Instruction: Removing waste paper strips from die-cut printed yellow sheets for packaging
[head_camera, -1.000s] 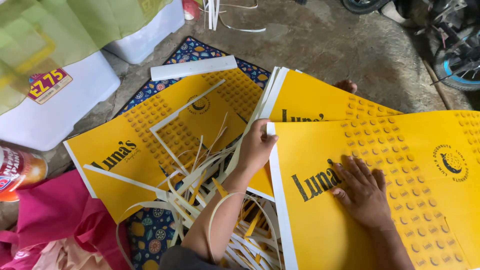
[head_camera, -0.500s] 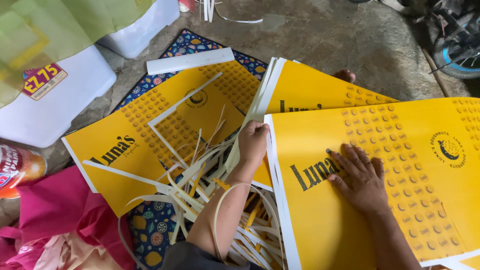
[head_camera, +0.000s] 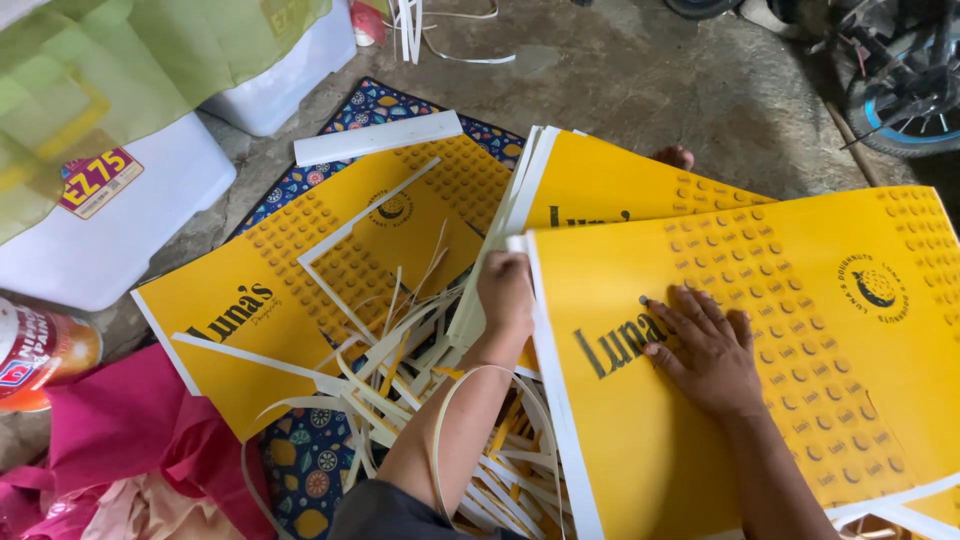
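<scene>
A large yellow printed sheet (head_camera: 800, 340) with a white border lies on top of a stack of like sheets (head_camera: 600, 185). My left hand (head_camera: 505, 292) grips the sheet's left white edge near its top corner, fingers curled around it. Flat on the same sheet, beside the dark lettering, rests my right hand (head_camera: 705, 350) with fingers spread. To the left another yellow sheet (head_camera: 300, 290) lies on a patterned mat (head_camera: 375, 105). A heap of cut white and yellow paper strips (head_camera: 420, 350) lies between that sheet and my left arm.
White foam boxes (head_camera: 120, 230) stand at the left under green mesh fabric (head_camera: 120, 80). A white bar (head_camera: 375, 138) lies at the mat's far edge. Pink cloth (head_camera: 110, 440) and a red-and-white can (head_camera: 35, 355) are at lower left. A bicycle wheel (head_camera: 900, 110) is at upper right.
The top sheet has shifted slightly toward me and to the left under both hands. My left hand stays on its edge, my right hand stays flat.
</scene>
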